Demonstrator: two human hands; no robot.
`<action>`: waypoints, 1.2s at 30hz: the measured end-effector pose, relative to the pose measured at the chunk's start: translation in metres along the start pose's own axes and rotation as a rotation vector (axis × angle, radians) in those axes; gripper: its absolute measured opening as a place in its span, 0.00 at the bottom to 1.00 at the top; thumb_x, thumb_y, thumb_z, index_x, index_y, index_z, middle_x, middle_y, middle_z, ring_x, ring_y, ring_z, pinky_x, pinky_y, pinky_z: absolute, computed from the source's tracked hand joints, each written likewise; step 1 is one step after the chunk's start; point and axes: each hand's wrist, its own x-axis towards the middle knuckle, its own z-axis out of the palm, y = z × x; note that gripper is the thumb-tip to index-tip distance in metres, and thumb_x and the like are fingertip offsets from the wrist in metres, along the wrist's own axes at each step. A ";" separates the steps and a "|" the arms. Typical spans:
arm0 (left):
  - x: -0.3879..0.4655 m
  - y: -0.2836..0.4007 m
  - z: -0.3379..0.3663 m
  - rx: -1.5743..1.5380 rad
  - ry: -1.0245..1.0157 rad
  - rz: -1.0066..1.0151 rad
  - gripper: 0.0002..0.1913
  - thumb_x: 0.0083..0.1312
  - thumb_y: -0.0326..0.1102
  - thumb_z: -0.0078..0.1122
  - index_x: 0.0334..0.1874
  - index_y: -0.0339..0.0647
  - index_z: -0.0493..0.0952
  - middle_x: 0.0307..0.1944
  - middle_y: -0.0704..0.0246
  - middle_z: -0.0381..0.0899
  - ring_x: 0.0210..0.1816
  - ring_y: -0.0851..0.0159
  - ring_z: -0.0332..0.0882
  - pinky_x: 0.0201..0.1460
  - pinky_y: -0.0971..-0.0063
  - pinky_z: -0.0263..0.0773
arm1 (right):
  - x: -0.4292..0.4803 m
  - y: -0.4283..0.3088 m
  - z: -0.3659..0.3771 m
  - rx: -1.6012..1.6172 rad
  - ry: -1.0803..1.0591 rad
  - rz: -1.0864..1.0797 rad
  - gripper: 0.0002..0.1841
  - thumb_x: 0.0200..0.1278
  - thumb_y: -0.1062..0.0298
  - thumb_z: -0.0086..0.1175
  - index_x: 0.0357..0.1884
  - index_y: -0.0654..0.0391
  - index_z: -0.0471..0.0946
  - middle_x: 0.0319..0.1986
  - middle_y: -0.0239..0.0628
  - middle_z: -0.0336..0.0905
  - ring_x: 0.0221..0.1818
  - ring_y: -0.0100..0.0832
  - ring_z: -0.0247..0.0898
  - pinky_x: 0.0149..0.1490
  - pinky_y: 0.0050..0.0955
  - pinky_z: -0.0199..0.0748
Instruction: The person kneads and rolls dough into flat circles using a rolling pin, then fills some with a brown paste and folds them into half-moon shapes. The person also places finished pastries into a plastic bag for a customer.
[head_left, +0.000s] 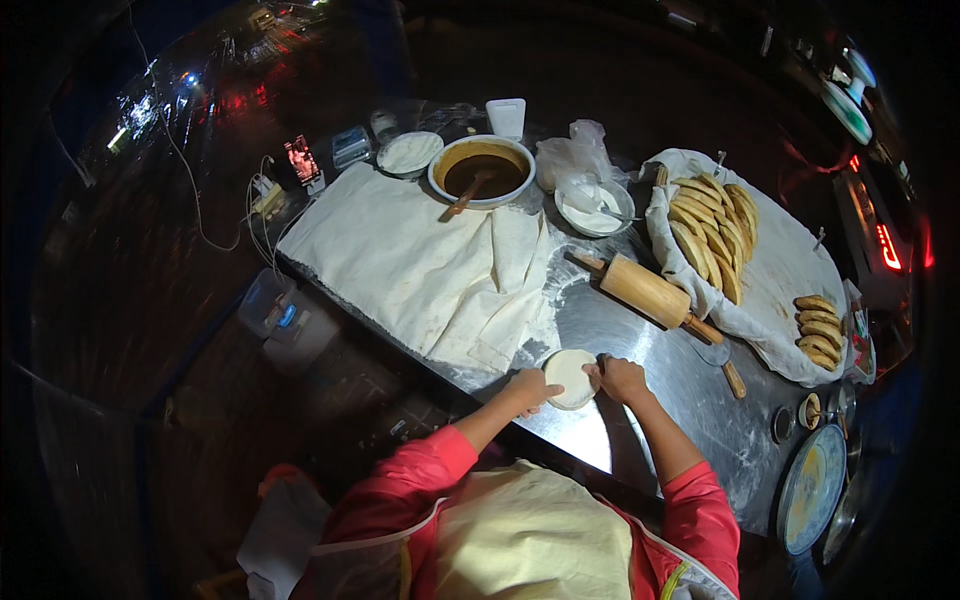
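A flat round of pale dough (570, 379) is held up between my two hands over the front edge of the steel worktop (592, 322). My left hand (529, 391) grips its left rim, the thumb lying on the upper face. On the opposite rim, my right hand (621, 378) pinches the dough with the thumb on top and the fingers curled. A white floured cloth (405, 255) covers the worktop to the left, its right part creased. Beyond my right hand lies a wooden rolling pin (645, 291) with a thick barrel.
A bowl of brown paste (481, 171) with a wooden spatula stands at the back, near a bowl of white powder (596, 210). Several baked flatbreads (709, 225) rest on a cloth-lined tray (772, 255) at right. A wood-handled scraper (733, 379) and a round pan lid (812, 487) sit nearer.
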 end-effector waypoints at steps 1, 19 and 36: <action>0.001 -0.001 0.002 -0.004 -0.001 0.049 0.25 0.64 0.48 0.57 0.22 0.27 0.75 0.15 0.59 0.77 0.13 0.61 0.77 0.16 0.69 0.74 | 0.000 -0.001 0.000 0.027 0.074 -0.039 0.24 0.69 0.44 0.41 0.44 0.53 0.80 0.34 0.48 0.82 0.39 0.51 0.79 0.44 0.47 0.75; 0.004 -0.009 0.005 -0.005 0.022 0.026 0.26 0.65 0.50 0.56 0.23 0.27 0.76 0.16 0.58 0.77 0.13 0.60 0.78 0.14 0.68 0.73 | 0.005 -0.003 0.008 -0.074 0.054 0.009 0.26 0.69 0.43 0.39 0.40 0.57 0.78 0.31 0.50 0.82 0.35 0.52 0.79 0.42 0.47 0.75; 0.001 -0.016 0.001 -0.015 0.011 0.030 0.26 0.65 0.49 0.54 0.23 0.26 0.76 0.16 0.57 0.77 0.13 0.59 0.77 0.16 0.67 0.75 | 0.000 -0.012 0.005 -0.073 -0.012 -0.061 0.24 0.70 0.44 0.39 0.41 0.53 0.80 0.31 0.47 0.82 0.37 0.50 0.79 0.42 0.48 0.74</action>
